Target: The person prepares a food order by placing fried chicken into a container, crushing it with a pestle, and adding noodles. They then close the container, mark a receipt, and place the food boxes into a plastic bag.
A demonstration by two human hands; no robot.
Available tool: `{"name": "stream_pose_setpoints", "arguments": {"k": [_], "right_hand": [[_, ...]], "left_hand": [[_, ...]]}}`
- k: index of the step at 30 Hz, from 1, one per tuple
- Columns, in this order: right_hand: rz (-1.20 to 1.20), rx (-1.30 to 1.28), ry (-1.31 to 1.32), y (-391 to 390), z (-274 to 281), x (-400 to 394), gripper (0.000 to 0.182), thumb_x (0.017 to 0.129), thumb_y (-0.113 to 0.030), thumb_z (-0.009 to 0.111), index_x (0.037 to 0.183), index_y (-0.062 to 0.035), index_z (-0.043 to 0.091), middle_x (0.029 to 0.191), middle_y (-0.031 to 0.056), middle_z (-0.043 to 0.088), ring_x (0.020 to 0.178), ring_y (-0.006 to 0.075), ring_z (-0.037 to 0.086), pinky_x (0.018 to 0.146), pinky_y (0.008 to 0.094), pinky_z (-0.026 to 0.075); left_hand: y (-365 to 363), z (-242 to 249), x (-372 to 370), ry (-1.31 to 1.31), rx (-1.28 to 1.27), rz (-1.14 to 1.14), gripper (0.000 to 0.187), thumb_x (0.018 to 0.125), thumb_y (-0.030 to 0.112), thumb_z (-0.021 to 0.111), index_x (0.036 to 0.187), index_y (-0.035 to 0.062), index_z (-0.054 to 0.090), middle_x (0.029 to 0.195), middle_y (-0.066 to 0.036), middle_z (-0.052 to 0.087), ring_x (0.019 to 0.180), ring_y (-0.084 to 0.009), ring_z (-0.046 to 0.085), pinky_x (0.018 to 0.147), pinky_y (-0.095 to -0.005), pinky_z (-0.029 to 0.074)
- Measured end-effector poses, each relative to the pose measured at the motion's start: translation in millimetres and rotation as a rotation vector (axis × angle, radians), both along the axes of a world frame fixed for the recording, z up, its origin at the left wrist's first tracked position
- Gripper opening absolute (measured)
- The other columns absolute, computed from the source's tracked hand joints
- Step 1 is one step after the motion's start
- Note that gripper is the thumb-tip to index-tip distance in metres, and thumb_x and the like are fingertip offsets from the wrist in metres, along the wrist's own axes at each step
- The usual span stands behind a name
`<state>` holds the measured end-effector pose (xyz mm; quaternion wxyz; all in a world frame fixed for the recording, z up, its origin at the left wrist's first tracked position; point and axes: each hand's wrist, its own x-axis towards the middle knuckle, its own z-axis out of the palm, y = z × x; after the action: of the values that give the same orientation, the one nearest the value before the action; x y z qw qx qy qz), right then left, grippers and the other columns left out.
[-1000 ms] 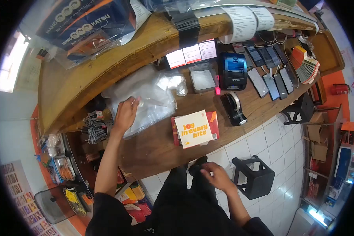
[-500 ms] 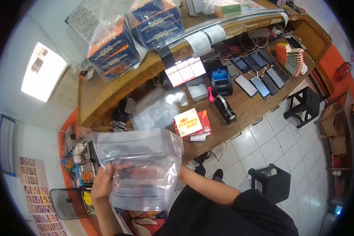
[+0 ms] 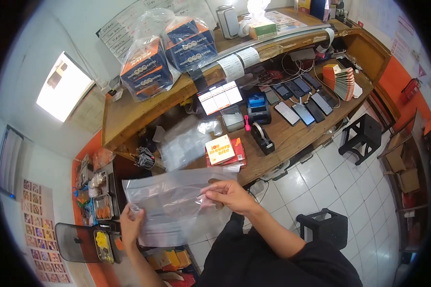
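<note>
A large clear plastic bag (image 3: pixel 170 210) is stretched flat between my two hands, in front of the desk's near edge. My left hand (image 3: pixel 131 224) pinches its lower left side, thumb on top. On the right, my right hand (image 3: pixel 227 197) has thumb and fingers closed on the bag's upper right part. More clear plastic bags (image 3: pixel 184 143) lie on the desk just beyond. Near my right hand sits a yellow and white box (image 3: pixel 220 149) on top of a red one (image 3: pixel 239 152).
On the desk (image 3: pixel 287 138) are a tape dispenser (image 3: pixel 262 138), a blue-black printer (image 3: pixel 258 109), a lit tablet (image 3: pixel 220 98) and several phones (image 3: pixel 303 114). Bagged boxes (image 3: pixel 146 69) stand on the upper shelf. Black stools (image 3: pixel 323 228) are on the floor at right.
My right hand, earlier behind or inside the bag, now shows in front at its right part. The bag is spread wider and sits slightly lower. The camera view has shifted.
</note>
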<state>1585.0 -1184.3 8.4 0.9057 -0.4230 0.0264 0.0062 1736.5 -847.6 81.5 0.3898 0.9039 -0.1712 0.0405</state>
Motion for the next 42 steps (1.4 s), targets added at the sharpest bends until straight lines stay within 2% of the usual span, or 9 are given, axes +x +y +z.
{"name": "stream_pose_setpoints", "arguments": {"k": [3,11,14,20,23,28,34,38,42], "right_hand": [[-0.121,0.029,0.047,33,-24,-3,0.018,0.092,-0.01,0.071,0.108,-0.0006,0.069,0.092,0.0065,0.073,0.08,0.0141,0.07,0.067,0.0252,0.054],[-0.057,-0.439,-0.034,98,-25,-13,0.019,0.078,-0.009,0.079,0.087,-0.0003,0.064,0.08,0.0088,0.067,0.077,0.0149,0.064,0.068,0.0286,0.05],[-0.307,-0.816,-0.235,65,-26,-12,0.017,0.082,-0.01,0.074,0.08,-0.0006,0.06,0.071,0.0106,0.059,0.067,0.0198,0.057,0.061,0.0319,0.045],[-0.612,-1.055,-0.036,-7,-17,27,0.036,0.088,-0.009,0.069,0.064,-0.0002,0.044,0.056,0.0109,0.042,0.052,0.0217,0.04,0.052,0.0357,0.035],[-0.143,-0.833,0.0,-3,4,61,0.027,0.085,-0.005,0.068,0.069,0.0002,0.047,0.061,0.0114,0.047,0.055,0.0242,0.047,0.054,0.037,0.039],[-0.671,-1.429,-0.071,20,46,107,0.011,0.078,-0.001,0.066,0.085,0.0,0.057,0.073,0.016,0.057,0.071,0.0346,0.06,0.068,0.0455,0.049],[0.792,-1.393,0.132,82,-118,175,0.032,0.086,-0.018,0.06,0.109,0.0034,0.066,0.108,0.0278,0.065,0.102,0.0398,0.063,0.091,0.0452,0.049],[0.868,-1.404,0.366,105,-146,183,0.039,0.093,-0.03,0.056,0.113,0.0005,0.068,0.12,0.0289,0.063,0.11,0.0408,0.062,0.096,0.0477,0.047],[0.83,-1.278,0.259,131,-207,174,0.042,0.096,-0.032,0.053,0.121,-0.0001,0.065,0.126,0.0284,0.06,0.118,0.0399,0.058,0.101,0.0472,0.045]], "left_hand": [[-56,11,-43,-0.384,0.194,0.045,0.048,0.075,0.008,0.082,0.119,0.0022,0.064,0.088,-0.002,0.062,0.082,-0.014,0.061,0.074,-0.0272,0.051],[-94,-52,-72,0.875,-0.423,-0.472,0.028,0.07,0.002,0.087,0.078,0.0045,0.06,0.072,0.002,0.061,0.067,-0.004,0.057,0.063,-0.0209,0.048],[-35,-73,-31,0.413,-0.071,-0.302,0.021,0.077,-0.006,0.071,0.07,0.0064,0.056,0.068,0.002,0.057,0.067,-0.0061,0.058,0.059,-0.0214,0.046],[-55,-38,-20,-0.427,0.624,-0.063,0.067,0.077,-0.001,0.072,0.14,0.0031,0.049,0.102,-0.013,0.064,0.098,-0.0259,0.062,0.091,-0.0399,0.047],[-92,-68,-14,-0.302,0.315,-0.35,0.089,0.078,-0.001,0.067,0.156,0.0043,0.024,0.125,-0.023,0.058,0.112,-0.0355,0.058,0.1,-0.0432,0.041],[-110,-99,40,0.278,0.014,-0.313,0.081,0.081,-0.005,0.055,0.155,0.0029,0.025,0.126,-0.026,0.057,0.109,-0.0313,0.059,0.09,-0.0377,0.048],[-62,-22,54,0.551,-0.358,-0.601,0.046,0.079,0.004,0.069,0.122,0.0014,0.052,0.101,-0.017,0.066,0.082,-0.0254,0.065,0.074,-0.0321,0.052],[-42,20,89,0.767,-0.176,-0.816,0.017,0.077,0.013,0.081,0.079,-0.0018,0.073,0.079,-0.013,0.071,0.072,-0.0263,0.068,0.068,-0.0347,0.052],[-2,-105,124,0.392,0.69,0.019,0.036,0.079,0.014,0.077,0.11,-0.0007,0.067,0.102,-0.022,0.068,0.095,-0.0408,0.066,0.081,-0.0442,0.052]]}}
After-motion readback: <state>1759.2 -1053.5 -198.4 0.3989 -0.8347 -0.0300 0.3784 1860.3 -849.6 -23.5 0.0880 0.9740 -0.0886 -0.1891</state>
